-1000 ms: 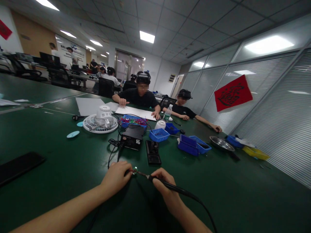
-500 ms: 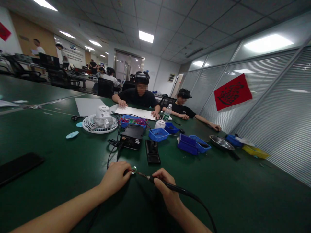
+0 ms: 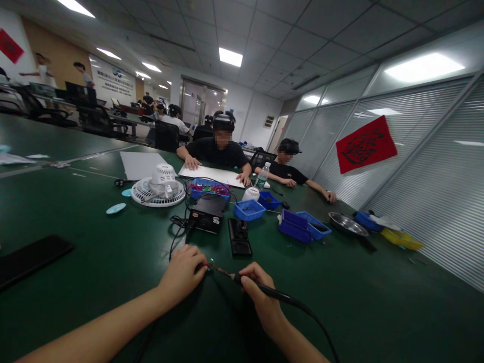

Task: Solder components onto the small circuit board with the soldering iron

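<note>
Black soldering iron [image 3: 275, 293] fills right hand [image 3: 261, 297]; left hand [image 3: 184, 271] pinches green part [image 3: 211, 262] toward near edge of table [image 3: 363, 307].

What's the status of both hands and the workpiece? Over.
Left hand: pinching small green piece. Right hand: gripping soldering iron, tip close to it, contact unclear. Black stand lies beyond, not between hands.
</note>
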A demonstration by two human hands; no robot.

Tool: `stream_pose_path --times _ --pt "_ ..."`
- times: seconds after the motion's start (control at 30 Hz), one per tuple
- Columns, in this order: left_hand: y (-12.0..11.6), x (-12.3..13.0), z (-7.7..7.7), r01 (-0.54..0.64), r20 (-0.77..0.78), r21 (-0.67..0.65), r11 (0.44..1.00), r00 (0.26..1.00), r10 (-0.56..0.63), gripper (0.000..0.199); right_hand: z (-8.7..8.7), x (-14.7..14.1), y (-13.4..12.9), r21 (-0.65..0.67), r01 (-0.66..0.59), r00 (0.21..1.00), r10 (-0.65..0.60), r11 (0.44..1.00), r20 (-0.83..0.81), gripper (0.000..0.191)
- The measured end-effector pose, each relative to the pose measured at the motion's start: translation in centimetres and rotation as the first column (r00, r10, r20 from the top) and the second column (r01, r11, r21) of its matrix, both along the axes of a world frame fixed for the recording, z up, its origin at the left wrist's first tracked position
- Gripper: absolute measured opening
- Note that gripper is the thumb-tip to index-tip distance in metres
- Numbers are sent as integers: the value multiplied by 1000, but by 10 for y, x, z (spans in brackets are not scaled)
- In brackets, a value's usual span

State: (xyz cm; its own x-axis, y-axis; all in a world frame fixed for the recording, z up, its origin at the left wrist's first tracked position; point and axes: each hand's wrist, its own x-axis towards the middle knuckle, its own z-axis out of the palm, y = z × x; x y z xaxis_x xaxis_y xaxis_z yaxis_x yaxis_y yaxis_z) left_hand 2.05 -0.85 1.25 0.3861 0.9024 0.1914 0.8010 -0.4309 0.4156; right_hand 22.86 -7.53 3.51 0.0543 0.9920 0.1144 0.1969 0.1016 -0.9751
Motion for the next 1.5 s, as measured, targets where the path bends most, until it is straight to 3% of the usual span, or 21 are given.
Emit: stream_pose_path --times 0.3,0.47,1.0,1.2,1.5 --pt "-5 -1 1 31 8 166 986 999 -33 15 -3 -1 3 -35 30 1000 -30 999 1 17" --pt "-4 -1 0 75 28 122 990 996 -79 20 -1 1 0 3 96 995 -96 995 -16 22" --pt "-3 -1 -2 68 34 121 990 997 -72 19 -8 -3 1 -16 35 999 -35 999 -23 19" --pt "-2 0 -4 30 22 135 990 999 -34 14 -16 -1 2 70 21 997 -26 997 69 15" --pt "-5 0 1 -70 -58 84 994 995 76 16 -10 -1 1 61 31 994 -38 998 105 14"
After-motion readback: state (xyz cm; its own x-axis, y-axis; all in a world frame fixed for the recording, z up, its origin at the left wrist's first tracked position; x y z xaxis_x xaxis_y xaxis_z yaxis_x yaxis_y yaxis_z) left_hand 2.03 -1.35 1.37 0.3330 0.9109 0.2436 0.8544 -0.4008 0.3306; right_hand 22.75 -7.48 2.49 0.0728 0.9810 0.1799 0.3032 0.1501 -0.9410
